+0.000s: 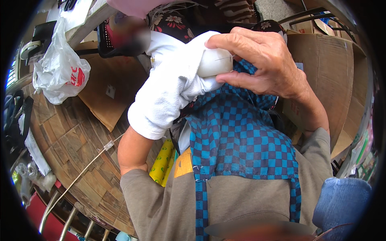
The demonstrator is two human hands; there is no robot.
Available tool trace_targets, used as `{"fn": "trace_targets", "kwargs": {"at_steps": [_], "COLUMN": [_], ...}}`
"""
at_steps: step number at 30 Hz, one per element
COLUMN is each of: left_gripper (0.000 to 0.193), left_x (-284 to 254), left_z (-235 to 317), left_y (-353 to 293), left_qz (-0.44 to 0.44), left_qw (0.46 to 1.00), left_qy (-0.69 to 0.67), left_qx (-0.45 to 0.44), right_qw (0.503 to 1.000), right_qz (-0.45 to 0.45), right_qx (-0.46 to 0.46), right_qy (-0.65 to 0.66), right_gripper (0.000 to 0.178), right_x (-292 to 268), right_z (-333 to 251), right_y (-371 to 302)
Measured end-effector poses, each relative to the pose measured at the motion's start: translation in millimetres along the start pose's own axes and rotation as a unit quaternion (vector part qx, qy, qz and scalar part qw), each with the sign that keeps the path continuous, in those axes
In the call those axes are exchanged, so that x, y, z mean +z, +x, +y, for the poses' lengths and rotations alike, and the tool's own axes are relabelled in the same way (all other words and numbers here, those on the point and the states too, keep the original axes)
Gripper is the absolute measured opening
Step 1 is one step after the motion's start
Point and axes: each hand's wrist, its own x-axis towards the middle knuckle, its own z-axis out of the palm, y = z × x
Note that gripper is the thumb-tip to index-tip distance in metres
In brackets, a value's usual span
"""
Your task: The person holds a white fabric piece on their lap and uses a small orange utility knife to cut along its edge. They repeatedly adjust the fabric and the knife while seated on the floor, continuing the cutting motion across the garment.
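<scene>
My right hand (267, 60) grips a smooth, off-white rounded piece (217, 63) between the thumb and the fingers. It looks like hard plastic, and its exact kind cannot be made out. A white terry cloth (161, 98) wraps my left hand and part of the forearm, so those fingers are hidden. My bare left forearm (134, 149) comes out below the cloth. The cloth's far end folds against the white piece, covering its left side. Both hands are close together above a blue-and-black checked apron (241, 136).
A white plastic bag (60, 66) hangs at the upper left. Cardboard boxes (321, 76) stand at the right, and a brown cardboard sheet (108, 88) leans at left. A pale cable (82, 170) crosses the brown patterned floor (72, 140). Yellow rolls (161, 160) lie beside my left arm.
</scene>
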Motion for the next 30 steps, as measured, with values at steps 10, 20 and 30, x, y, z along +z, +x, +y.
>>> {"fn": "trace_targets", "kwargs": {"at_steps": [10,20,30], "left_gripper": [0.055,0.045,0.038], "left_x": [28,23,11], "left_z": [-19,-37,-13], "left_y": [-7,-17,-5], "left_qz": [0.12,0.112,0.065], "left_qw": [0.986,0.989,0.995], "left_qy": [-0.069,-0.079,-0.034], "left_qx": [-0.088,-0.049,-0.061], "right_qw": [0.945,0.985,0.968], "right_qz": [0.002,-0.007,-0.02], "right_qx": [0.289,0.119,0.086], "right_qy": [0.151,-0.128,-0.235], "right_gripper": [0.055,0.05,0.04], "right_x": [11,16,16], "right_z": [-11,-4,-14], "right_y": [-1,1,2]}}
